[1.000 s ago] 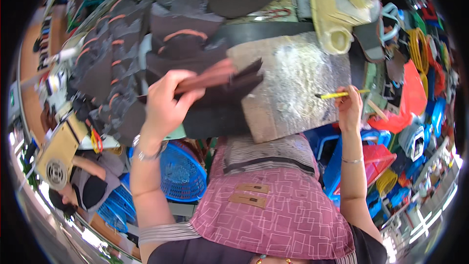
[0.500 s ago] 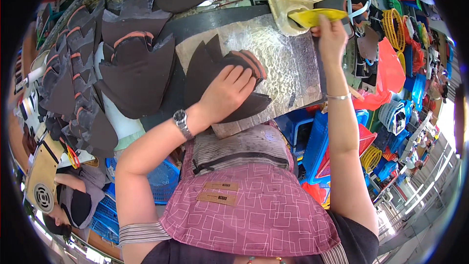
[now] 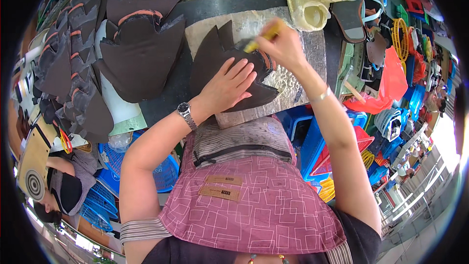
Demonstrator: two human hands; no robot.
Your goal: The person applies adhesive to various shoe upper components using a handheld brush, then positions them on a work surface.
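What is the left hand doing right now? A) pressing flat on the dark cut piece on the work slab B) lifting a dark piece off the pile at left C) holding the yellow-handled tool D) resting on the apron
A: the left hand lies palm-down, fingers spread, on the dark cut piece, while the right hand holds the yellow-handled tool.

left: stacked dark pieces [image 3: 122,54] crowd the surface [image 3: 303,93] beside the slab
far edge: cream container [image 3: 312,0] blocks it
right: slab strip bare past the right hand [image 3: 283,46]
near edge: open
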